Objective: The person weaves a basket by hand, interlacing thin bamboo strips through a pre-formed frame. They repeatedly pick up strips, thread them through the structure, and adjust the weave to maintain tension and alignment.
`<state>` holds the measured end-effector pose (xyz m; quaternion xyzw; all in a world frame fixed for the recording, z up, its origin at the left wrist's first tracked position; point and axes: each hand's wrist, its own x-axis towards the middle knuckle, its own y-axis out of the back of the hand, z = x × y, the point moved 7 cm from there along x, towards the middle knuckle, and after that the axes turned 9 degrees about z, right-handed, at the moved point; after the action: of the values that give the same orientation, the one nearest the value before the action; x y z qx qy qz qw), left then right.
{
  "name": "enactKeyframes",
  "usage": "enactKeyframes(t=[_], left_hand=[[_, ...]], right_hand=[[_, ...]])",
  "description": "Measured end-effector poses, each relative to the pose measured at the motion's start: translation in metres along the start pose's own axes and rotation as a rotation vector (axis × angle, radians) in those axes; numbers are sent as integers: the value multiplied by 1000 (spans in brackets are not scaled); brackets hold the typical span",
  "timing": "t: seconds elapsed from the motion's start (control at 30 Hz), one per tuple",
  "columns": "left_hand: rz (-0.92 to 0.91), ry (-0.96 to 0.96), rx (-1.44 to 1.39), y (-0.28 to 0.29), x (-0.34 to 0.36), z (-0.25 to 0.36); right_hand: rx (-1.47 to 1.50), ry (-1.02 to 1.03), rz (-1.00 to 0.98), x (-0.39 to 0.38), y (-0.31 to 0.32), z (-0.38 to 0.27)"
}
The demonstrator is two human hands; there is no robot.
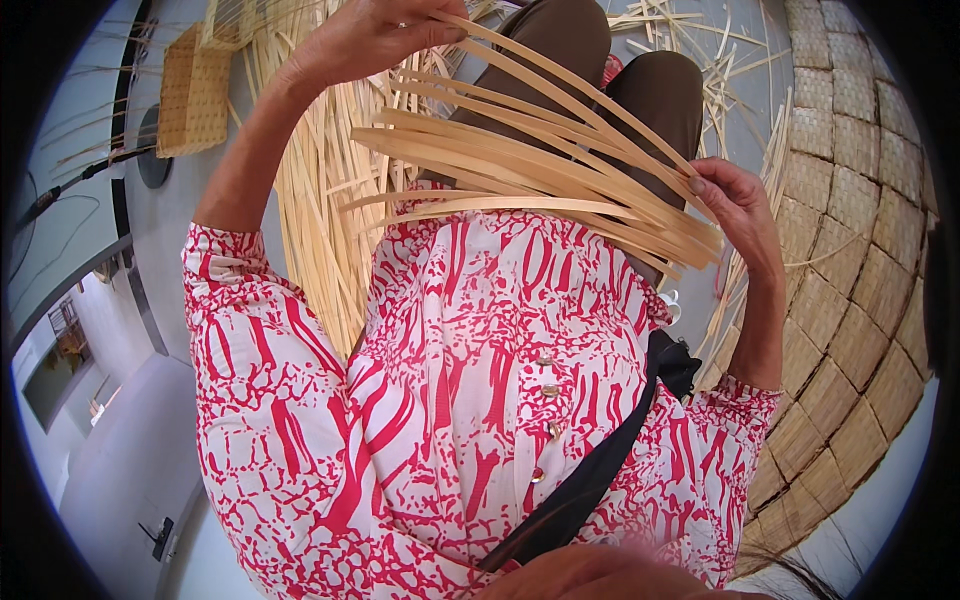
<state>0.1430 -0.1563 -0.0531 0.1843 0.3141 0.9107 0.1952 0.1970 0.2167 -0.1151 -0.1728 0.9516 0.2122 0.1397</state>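
Flat, pale bamboo-like strips (570, 88) stretch between my two hands above my thighs. My left hand (380, 38), at the top of the view, pinches their left ends between thumb and fingers. On the right, the fingers of my right hand (738, 205) close on the other ends of these strips. A loose bundle of similar strips (540, 178) lies across my lap, just below the held ones. Its right ends fan out close under my right hand.
A long pile of strips (315, 190) covers the floor on my left. Beyond it stands a woven basket (193, 95) with unwoven ends sticking out. A woven mat-like surface (840, 220) curves along my right. Scattered strips (740, 85) lie on the floor past my knees.
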Motion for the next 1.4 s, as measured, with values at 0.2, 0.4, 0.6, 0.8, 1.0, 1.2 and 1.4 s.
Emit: enactKeyframes(t=[0.2,0.4,0.6,0.8,1.0,1.2,1.4], left_hand=[[-76,131,19,6,3,-7],[-146,309,-267,14,18,-17],[-76,318,-505,32,33,-25],[9,215,-643,50,40,-17],[112,245,-424,74,53,-7],[147,249,-388,83,66,2],[307,195,-759,93,66,15]], right_hand=[[-99,95,-30,3,3,-8],[-161,311,-65,9,3,-24],[45,9,-160,23,8,-35],[46,239,-50,27,15,-61],[218,-4,-170,25,9,-72],[116,-21,-243,28,20,-93],[45,97,-151,39,29,-105]])
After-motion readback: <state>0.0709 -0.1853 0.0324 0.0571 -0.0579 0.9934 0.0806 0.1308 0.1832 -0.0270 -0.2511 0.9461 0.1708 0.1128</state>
